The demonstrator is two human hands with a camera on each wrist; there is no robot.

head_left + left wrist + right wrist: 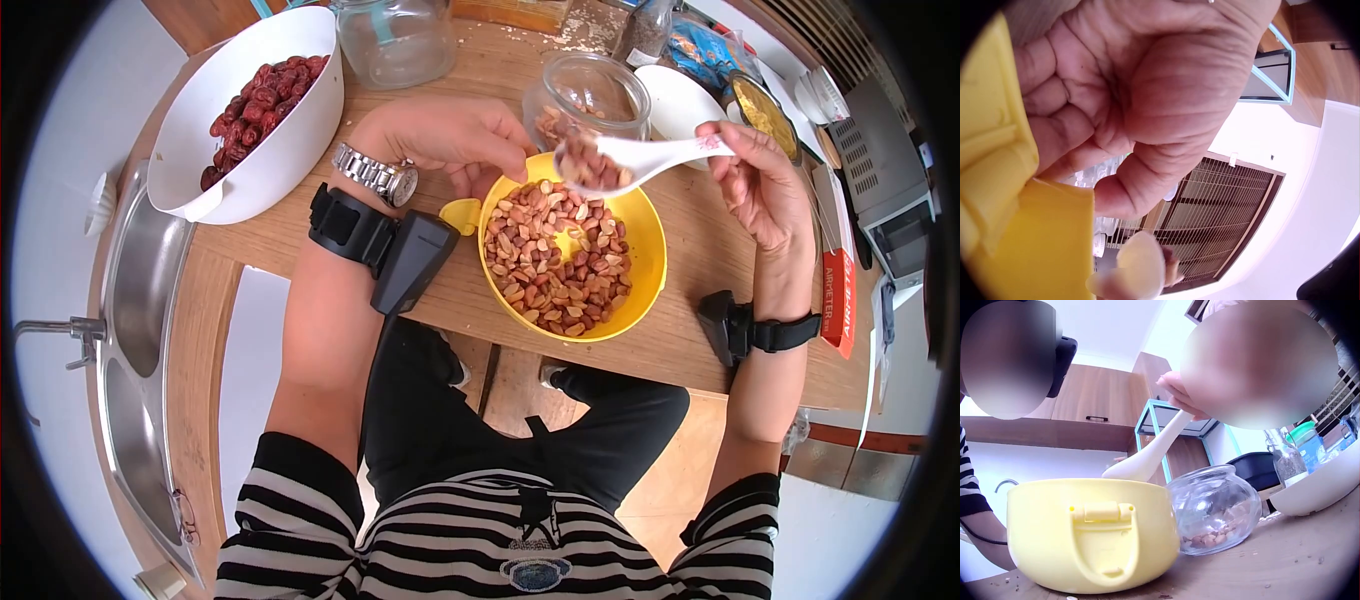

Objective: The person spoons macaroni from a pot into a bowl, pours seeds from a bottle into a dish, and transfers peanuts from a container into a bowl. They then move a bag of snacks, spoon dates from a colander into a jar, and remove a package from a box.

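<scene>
A yellow bowl (652, 240) full of shelled peanuts (560, 290) stands on the wooden table; its yellow bottom shows through a gap in the middle. My left hand (450, 140) grips its far-left rim, and the left wrist view shows the thumb (1119, 197) at the edge with the fingers against the outer wall (1054, 231). My right hand (755, 185) pinches the handle end of a white spoon (660, 153), loaded with peanuts and held above the bowl's far rim. Just behind is a round glass jar (1225, 500) with some peanuts at its bottom.
At the left stands a white basin (175, 175) of dried red dates (265, 105), near a steel sink (140, 290). A larger glass jar (400, 45) stands at the back. Right of the round jar are a white bowl (675, 95) and a container of yellow grain (765, 110).
</scene>
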